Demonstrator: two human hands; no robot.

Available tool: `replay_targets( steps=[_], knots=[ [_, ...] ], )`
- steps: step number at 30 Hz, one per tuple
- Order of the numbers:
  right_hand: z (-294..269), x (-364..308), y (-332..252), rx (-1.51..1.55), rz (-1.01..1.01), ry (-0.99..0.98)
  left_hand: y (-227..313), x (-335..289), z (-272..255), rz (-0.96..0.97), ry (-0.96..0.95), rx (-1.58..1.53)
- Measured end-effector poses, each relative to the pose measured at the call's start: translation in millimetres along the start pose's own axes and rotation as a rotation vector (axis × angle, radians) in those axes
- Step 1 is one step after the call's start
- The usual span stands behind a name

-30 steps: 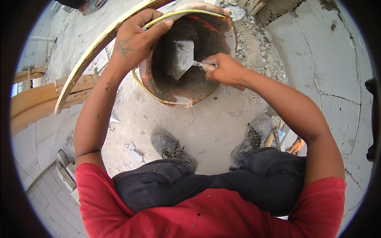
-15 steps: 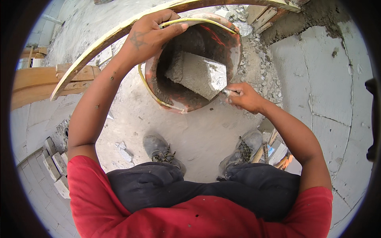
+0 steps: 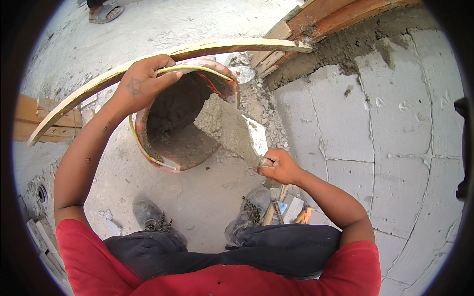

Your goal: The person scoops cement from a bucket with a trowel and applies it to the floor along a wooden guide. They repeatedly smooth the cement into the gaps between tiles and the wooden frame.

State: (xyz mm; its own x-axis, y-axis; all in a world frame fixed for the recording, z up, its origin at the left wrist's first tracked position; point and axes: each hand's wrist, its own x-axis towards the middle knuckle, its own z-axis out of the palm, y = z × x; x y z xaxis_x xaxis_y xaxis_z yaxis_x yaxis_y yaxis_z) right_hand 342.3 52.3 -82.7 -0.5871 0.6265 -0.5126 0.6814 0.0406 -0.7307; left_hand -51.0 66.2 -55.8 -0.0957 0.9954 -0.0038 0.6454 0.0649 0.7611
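My left hand [image 3: 143, 81] is closed on the far left rim of a round, mortar-stained bucket [image 3: 140, 129], its thumb lying along the rim by a yellow strip. The bucket tilts toward me, with grey mortar [image 3: 170, 118] inside. My right hand [image 3: 280, 167] grips a trowel [image 3: 256, 135] by its handle. The trowel is over the bucket's right edge, and a thick heap of wet mortar [image 3: 217, 118] covers most of its blade. Part of the bare metal shows along one edge.
A long wooden strip [image 3: 197, 48] crosses just beyond the bucket. To the right stands a grey block wall [image 3: 345, 118], with wet mortar [image 3: 316, 69] and wooden boards [image 3: 326, 19] at its far end. Rubble [image 3: 264, 108] lies beside the bucket. Another person's sandalled foot [image 3: 106, 13] is far left.
My right hand has lifted the mortar-loaded trowel up and out of the bucket, toward the right. The view has swung toward the wall, and another person's foot now shows. My left hand keeps its hold.
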Motion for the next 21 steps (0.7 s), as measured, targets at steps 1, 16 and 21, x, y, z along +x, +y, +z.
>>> replay_targets(
  steps=[1, 16, 21],
  knots=[
    [-11.1, -13.1, -4.6, 0.019, 0.002, 0.043, 1.0, -0.1, -0.3, 0.003, -0.002, 0.004],
    [-123.4, -69.5, -42.9, 0.324, 0.202, 0.493, 2.0, -0.9, -1.6, -0.002, 0.005, -0.03],
    [-175.7, -52.6, -63.3, 0.433, 0.298, 0.657, 5.2, -1.9, -2.7, 0.009, 0.02, 0.0]
  ],
)
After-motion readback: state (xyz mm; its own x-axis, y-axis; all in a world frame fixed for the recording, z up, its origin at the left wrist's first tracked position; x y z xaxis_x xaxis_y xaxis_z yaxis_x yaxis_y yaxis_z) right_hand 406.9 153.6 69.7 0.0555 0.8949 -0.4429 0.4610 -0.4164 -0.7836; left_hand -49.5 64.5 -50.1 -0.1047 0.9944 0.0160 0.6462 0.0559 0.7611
